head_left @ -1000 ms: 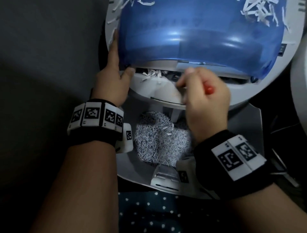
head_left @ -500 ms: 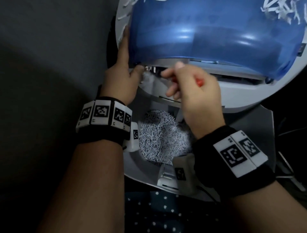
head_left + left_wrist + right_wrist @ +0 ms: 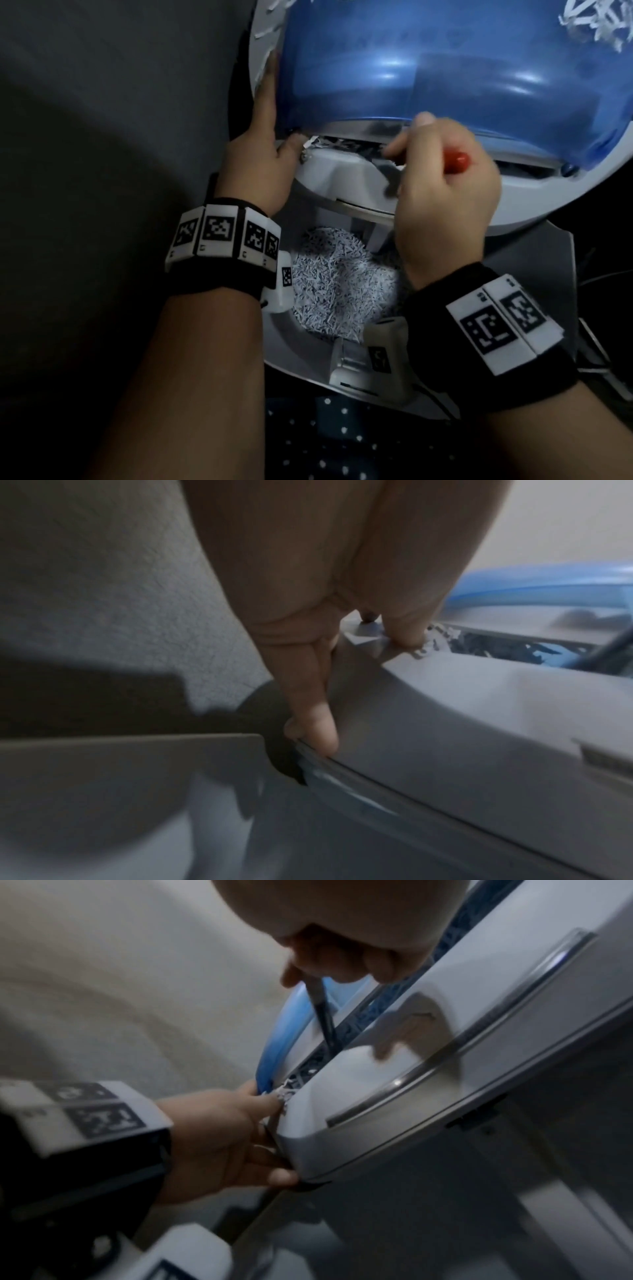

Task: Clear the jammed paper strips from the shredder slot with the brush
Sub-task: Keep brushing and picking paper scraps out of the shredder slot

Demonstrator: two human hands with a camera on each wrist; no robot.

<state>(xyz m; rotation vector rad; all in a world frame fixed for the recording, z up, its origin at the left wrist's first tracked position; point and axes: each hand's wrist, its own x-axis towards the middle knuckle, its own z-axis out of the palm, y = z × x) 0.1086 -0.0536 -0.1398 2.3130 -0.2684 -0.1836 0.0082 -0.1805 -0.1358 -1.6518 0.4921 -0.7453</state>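
The shredder head [image 3: 346, 181], white with a blue see-through cover [image 3: 428, 68], is tilted up over its bin. Jammed paper strips [image 3: 329, 144] fill the left part of its slot. My left hand [image 3: 260, 164] grips the head's left edge, with the thumb at the slot's left end. In the left wrist view its fingers [image 3: 318, 723] curl under the rim. My right hand [image 3: 445, 198] holds the brush by its red handle [image 3: 457, 162]. The dark brush shaft [image 3: 323, 1015] reaches down into the slot, right of the strips [image 3: 287, 1093].
Below the head, the open bin [image 3: 534, 274] holds a heap of shredded paper [image 3: 335, 284]. Loose shreds cling to the cover's top right [image 3: 589, 20]. Dark floor lies to the left, and a dotted blue cloth [image 3: 342, 442] lies near me.
My right hand swept the brush left along the slot toward my left thumb, then drew it back to the right. My left hand kept its hold on the head.
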